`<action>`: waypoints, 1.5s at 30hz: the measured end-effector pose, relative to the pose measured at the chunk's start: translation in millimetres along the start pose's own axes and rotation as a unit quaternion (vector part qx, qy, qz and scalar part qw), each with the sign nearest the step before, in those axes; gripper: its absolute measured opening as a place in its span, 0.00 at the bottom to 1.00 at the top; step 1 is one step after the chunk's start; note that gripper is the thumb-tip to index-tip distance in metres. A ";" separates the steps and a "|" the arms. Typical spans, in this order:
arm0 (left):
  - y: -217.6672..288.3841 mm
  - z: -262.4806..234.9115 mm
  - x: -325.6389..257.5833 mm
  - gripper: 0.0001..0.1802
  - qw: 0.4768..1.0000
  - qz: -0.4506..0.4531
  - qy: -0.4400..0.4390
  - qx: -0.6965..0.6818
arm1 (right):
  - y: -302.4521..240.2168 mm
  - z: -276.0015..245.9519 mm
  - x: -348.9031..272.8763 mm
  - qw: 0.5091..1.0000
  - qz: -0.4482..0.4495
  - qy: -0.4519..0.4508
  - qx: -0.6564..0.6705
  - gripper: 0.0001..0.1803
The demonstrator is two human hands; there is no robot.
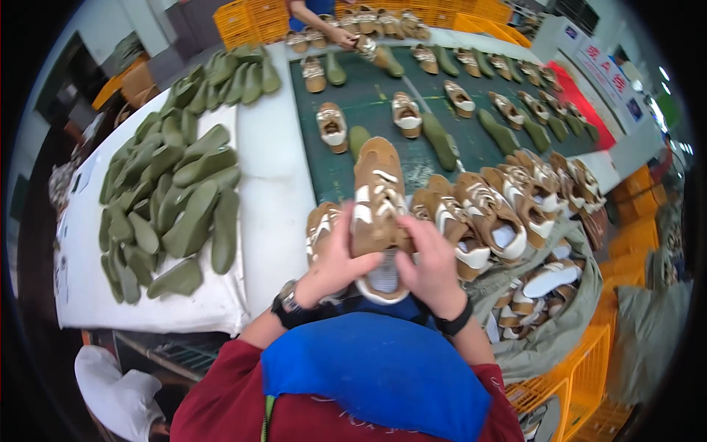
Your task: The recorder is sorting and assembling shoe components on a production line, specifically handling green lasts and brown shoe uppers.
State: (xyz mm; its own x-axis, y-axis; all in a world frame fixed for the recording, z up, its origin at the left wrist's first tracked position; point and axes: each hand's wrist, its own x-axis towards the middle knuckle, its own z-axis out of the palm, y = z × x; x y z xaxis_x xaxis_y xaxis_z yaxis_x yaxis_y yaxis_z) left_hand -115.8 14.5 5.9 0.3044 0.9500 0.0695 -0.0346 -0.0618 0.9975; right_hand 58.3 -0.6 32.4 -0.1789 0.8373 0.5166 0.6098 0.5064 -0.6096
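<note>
Clasping a brown, white-trimmed, suede-look lace-up shoe (378,180) between left hand (335,259) and right hand (436,271), toe-first toward twelve o'clock; apparently adjusting its opening, next calling for steady pressure.

Yellow crates (239,23) stacked over past the counter (269,147), a co-worker (318,7) in blue at its far side, white sign (600,68) by a red strip (588,110), grey sack (652,335) off right.

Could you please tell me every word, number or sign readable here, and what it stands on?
White panel: large red lettering, not copied here.
Maroon shirt: pale lettering, partly covered, unreadable.
Green mat: pale marks, too small to read.
Held shoe: none I can read.
</note>
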 end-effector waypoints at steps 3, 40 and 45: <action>-2.8 -18.4 -11.0 0.36 0.915 0.213 0.149 0.308 | -11.1 20.3 -6.5 0.999 -0.049 0.013 -0.004 0.22; -18.1 -101.8 -79.4 0.26 0.974 0.127 0.055 0.179 | -64.8 90.1 -23.1 0.998 -0.024 -0.022 0.049 0.13; -5.0 -94.9 -81.0 0.40 0.976 0.161 0.009 0.144 | -67.9 95.2 1.9 0.999 -0.015 0.037 0.014 0.19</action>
State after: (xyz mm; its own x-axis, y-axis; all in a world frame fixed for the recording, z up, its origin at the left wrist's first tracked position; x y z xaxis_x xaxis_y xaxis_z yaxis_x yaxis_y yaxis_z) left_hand -230.6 -33.1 -6.0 0.3047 0.8723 0.3825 0.1433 -0.4390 0.8870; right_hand -56.9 -13.8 17.5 -0.1390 0.8041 0.5780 0.5821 0.5385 -0.6092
